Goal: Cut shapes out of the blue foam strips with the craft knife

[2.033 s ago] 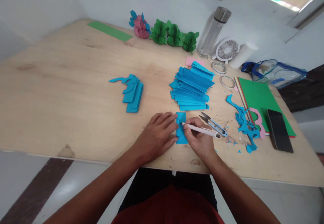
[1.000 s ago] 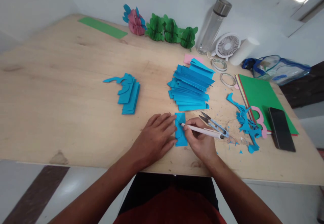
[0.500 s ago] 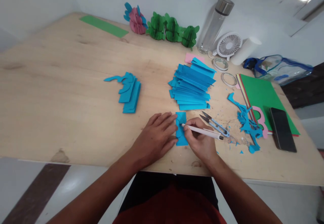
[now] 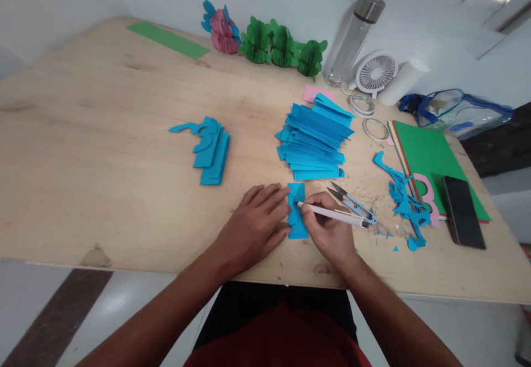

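Blue slip [image 4: 297, 232] btwn L hand [image 4: 254, 227] & R hand [image 4: 334, 235], long axis fore-aft. L fingers part-spread at edge; R fingers pinching pen [image 4: 332, 213].

The pale wooden counter [image 4: 136, 162] looks smooth and matt, with darker knots. The fanned stack of blue folded paper strips [image 4: 317, 140] has a flat, matt surface. The tall clear cylindrical bottle [image 4: 346, 46] looks glassy below a brushed, silvery metal cap [image 4: 369, 7]. The black rectangular phone [image 4: 462, 211] is smooth and faintly glossy; the blue-edged transparent pouch [image 4: 464, 114] looks like shiny plastic.
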Action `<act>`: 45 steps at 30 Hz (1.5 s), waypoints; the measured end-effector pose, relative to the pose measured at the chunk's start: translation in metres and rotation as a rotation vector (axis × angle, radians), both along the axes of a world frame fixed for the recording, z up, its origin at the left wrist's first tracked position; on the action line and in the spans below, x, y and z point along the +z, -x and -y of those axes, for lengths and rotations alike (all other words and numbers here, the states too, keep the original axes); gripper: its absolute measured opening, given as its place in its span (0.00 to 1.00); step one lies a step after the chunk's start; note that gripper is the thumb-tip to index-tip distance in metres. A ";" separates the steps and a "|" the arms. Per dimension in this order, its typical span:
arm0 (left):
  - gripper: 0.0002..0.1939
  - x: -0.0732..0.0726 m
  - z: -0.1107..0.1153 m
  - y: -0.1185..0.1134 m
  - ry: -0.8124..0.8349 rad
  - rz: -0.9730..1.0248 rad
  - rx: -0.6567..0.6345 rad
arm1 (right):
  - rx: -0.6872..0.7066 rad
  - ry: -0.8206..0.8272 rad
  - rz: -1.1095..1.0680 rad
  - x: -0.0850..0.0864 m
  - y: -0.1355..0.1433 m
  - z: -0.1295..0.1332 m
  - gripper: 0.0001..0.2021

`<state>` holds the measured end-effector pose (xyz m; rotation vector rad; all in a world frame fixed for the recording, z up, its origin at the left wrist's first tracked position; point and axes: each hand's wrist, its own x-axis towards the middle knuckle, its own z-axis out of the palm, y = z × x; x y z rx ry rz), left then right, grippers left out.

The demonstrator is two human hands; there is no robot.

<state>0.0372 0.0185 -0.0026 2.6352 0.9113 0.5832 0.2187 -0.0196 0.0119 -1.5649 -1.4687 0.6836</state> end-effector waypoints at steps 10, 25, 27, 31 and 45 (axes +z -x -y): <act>0.14 0.000 -0.001 0.001 -0.003 0.002 0.000 | 0.056 0.014 0.049 -0.001 0.000 -0.001 0.04; 0.13 0.000 -0.001 0.000 -0.012 0.020 0.007 | 0.072 -0.007 0.112 0.001 0.000 -0.002 0.04; 0.13 -0.001 -0.001 0.001 -0.006 0.019 0.004 | 0.067 -0.007 0.102 0.001 0.000 -0.001 0.04; 0.13 -0.001 0.000 0.001 0.006 0.013 0.002 | 0.056 -0.009 0.079 -0.001 0.000 -0.001 0.04; 0.13 0.001 -0.001 0.001 0.006 0.000 0.006 | 0.077 -0.019 0.092 -0.002 0.000 -0.002 0.04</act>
